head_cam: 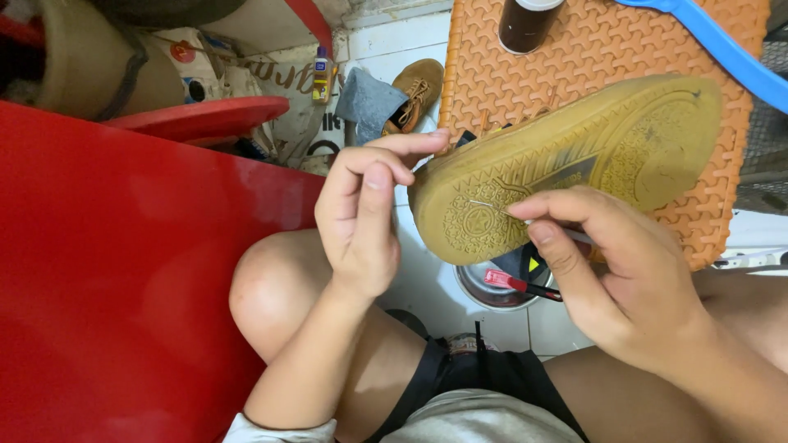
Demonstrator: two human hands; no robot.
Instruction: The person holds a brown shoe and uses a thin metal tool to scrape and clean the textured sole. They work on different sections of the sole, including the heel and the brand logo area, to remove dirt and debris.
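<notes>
Centre frame, the shoe sole [566, 164] is yellowish gum with moulded star and ridge tread; behind it an orange woven-pattern mat [607, 57]; at left a glossy red tub [107, 271]; upper right, a blue handle [714, 49]

The upturned shoe [566, 164] lies on the mat [574, 49], bottle [525, 23] behind it, bowl [492, 287] below.

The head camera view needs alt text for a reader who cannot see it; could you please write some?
A person's left hand steadies the toe of an upturned shoe with a yellowish rubber sole, while the right hand holds a thin metal needle against the sole. The shoe rests on an orange woven plastic stool; a red plastic surface lies at left.
</notes>
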